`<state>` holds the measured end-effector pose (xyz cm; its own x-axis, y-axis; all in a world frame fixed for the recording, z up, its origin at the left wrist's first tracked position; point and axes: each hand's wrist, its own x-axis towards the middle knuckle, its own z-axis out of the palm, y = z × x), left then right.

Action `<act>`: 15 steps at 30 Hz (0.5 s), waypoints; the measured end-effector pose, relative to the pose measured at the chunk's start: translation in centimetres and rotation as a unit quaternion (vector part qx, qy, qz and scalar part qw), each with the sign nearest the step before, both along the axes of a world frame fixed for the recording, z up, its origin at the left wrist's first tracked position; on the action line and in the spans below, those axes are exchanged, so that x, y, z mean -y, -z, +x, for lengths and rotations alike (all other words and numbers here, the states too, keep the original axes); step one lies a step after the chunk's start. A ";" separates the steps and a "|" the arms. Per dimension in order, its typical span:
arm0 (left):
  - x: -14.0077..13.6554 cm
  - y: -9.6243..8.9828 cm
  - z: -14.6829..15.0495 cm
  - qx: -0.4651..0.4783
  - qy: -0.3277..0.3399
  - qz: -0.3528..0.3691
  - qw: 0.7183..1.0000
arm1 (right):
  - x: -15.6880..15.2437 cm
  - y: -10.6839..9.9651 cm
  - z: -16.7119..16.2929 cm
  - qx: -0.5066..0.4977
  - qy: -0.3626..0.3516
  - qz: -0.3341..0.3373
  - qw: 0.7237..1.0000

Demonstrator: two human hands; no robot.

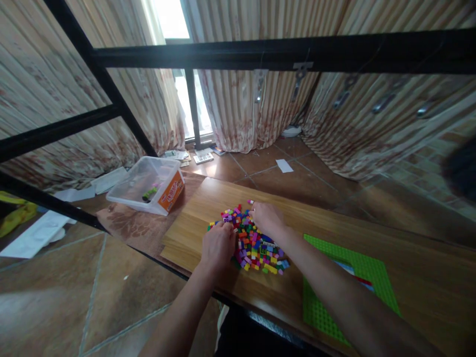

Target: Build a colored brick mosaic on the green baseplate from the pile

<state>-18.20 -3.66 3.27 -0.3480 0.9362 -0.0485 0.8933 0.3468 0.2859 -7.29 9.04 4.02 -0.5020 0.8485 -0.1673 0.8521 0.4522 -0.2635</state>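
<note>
A heap of small coloured toy bricks [256,248] lies spread on a wooden board. My left hand [218,244] rests at the heap's left side, fingers curled down among the bricks, with a purple brick [226,219] by its fingertips. At the far right side of the heap, my right hand [268,217] has its fingers bent over the bricks. Beside those fingers is a pink and white piece [250,202]. What either hand grips is too small to make out. Partly under my right forearm lies a green studded baseplate [362,263] with some blue, white and red bricks on it.
A clear plastic box [145,206] with an orange label and a few pieces inside stands left of the wooden board [193,210], on a brown patterned mat [130,225]. A black metal frame [238,55] crosses in front of the curtains. Papers [284,165] lie on the tiled floor.
</note>
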 end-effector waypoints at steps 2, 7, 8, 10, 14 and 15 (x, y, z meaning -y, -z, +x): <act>0.1 0.3 0.2 -0.003 0.011 0.002 1.000 | 0.2 0.0 -0.3 0.017 0.004 0.003 1.000; 0.6 0.5 0.4 0.021 0.004 0.011 1.000 | 1.2 -0.8 -0.8 0.025 0.002 -0.002 1.000; 0.7 0.5 0.4 0.029 0.001 0.015 0.999 | 1.3 -1.0 -0.8 0.022 0.001 -0.005 1.000; 0.8 0.4 0.3 0.046 -0.004 0.031 0.998 | 1.5 -1.2 -0.9 0.011 0.004 -0.011 1.000; 1.0 0.4 0.3 0.130 -0.024 0.097 0.987 | 1.5 -1.5 -0.4 -0.040 0.018 -0.027 0.999; 1.0 0.3 0.5 0.179 -0.034 0.119 0.976 | 1.5 -1.7 0.0 -0.054 0.017 -0.029 0.998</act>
<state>-17.70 -4.63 2.98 -0.4105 0.9111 0.0373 0.6989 0.2881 0.6546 -7.32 7.49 5.71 -0.4912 0.8556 -0.1634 0.8318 0.4050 -0.3796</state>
